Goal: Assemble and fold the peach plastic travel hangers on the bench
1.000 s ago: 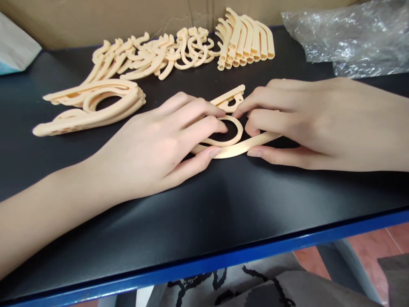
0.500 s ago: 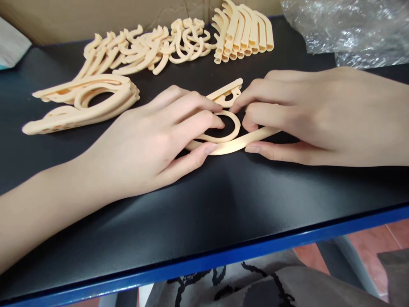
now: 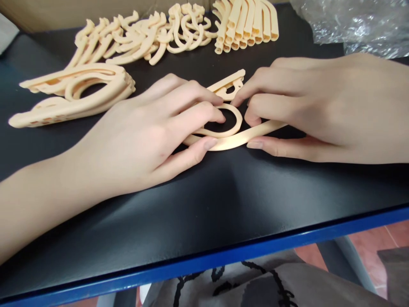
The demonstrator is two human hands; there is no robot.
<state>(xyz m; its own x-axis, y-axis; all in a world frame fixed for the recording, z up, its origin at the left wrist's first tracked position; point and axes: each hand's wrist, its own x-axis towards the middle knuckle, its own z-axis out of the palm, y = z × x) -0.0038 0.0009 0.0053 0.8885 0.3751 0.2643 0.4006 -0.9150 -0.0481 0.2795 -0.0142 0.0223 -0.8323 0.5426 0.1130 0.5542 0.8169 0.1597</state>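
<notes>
A peach plastic hanger-shaped piece (image 3: 230,137) lies flat on the black table (image 3: 191,204) between both hands. My left hand (image 3: 150,136) presses on its left half, fingers curled over the inner loop and thumb against the lower edge. My right hand (image 3: 313,106) grips its right half, fingertips pinched on the loop and bar, thumb along the lower edge. A small clip-like part (image 3: 228,85) of the same colour sticks up behind the fingers.
A stack of the same peach pieces (image 3: 73,91) lies at the left. Behind are rows of hook parts (image 3: 150,36) and tube-like parts (image 3: 247,25). Crumpled clear plastic (image 3: 354,23) sits at the back right. The table's blue front edge (image 3: 255,251) runs below.
Both hands stay on the piece with almost no finger movement. The view has tilted, so everything sits slightly higher in the picture.
</notes>
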